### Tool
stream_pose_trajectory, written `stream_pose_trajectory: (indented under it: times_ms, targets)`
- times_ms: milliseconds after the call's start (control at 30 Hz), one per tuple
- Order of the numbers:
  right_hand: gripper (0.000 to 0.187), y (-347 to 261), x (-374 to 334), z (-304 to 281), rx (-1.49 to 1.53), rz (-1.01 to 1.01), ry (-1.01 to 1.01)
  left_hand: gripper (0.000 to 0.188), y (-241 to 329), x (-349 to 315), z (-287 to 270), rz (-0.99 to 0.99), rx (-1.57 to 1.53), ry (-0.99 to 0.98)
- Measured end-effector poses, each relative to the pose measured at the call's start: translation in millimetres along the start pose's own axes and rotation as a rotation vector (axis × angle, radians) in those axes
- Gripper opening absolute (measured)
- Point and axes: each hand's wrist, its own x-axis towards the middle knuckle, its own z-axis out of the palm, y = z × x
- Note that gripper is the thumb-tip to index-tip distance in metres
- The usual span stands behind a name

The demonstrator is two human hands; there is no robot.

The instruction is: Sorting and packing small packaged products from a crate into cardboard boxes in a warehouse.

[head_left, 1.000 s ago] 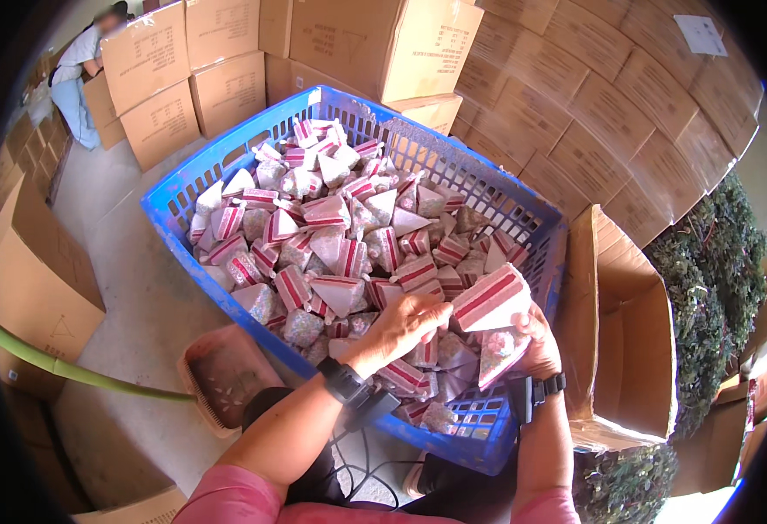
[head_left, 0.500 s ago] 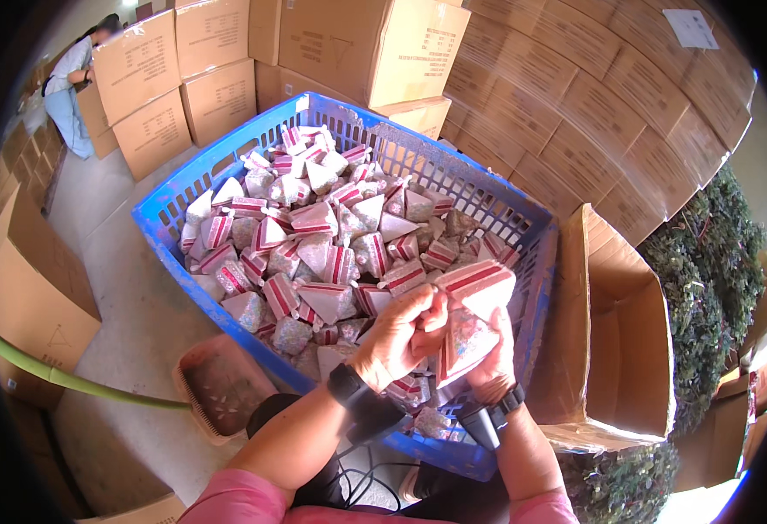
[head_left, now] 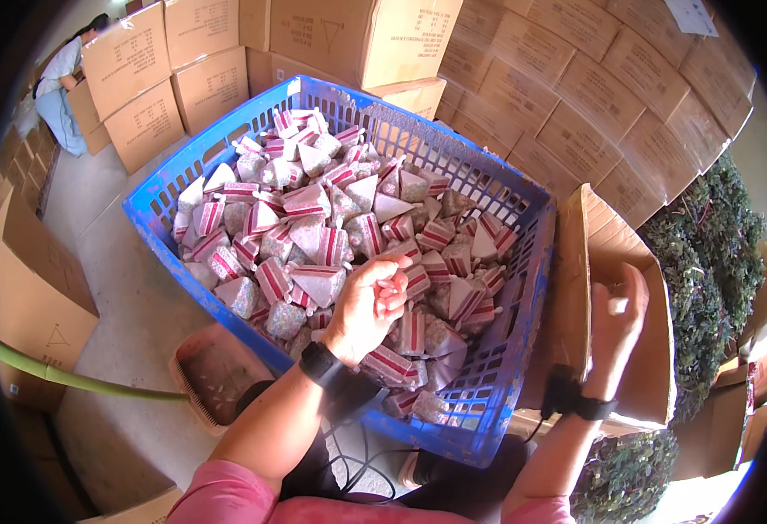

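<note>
While the left hand [head_left: 364,313] hangs over the blue basket [head_left: 480,450] w/ fingers curled in (can't tell if pinching anything), the right hand [head_left: 615,332], fingers bent, is at the open carton's [head_left: 611,237] mouth, right; grip unclear. Pink/white wedge pcs [head_left: 318,283] heaped in basket, mid-scene. Stacked boxes [head_left: 318,37] far side; pinkish pan [head_left: 219,365] nr left.

Pale grey floor [head_left: 104,196]; stacked brown cartons [head_left: 567,113] beyond.
</note>
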Motion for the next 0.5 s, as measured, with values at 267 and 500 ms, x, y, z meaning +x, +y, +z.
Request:
stream_pose_trajectory:
  times_ms: [267,500]
  targets:
    - [0.046,-53,-71,139,-0.036,-0.601,-1.141,0.020,-2,2,-3,0.000,0.021,0.067]
    - [0.036,-37,-127,180,-0.278,-0.622,-1.254,0.014,5,-3,-9,0.084,0.094,0.018]
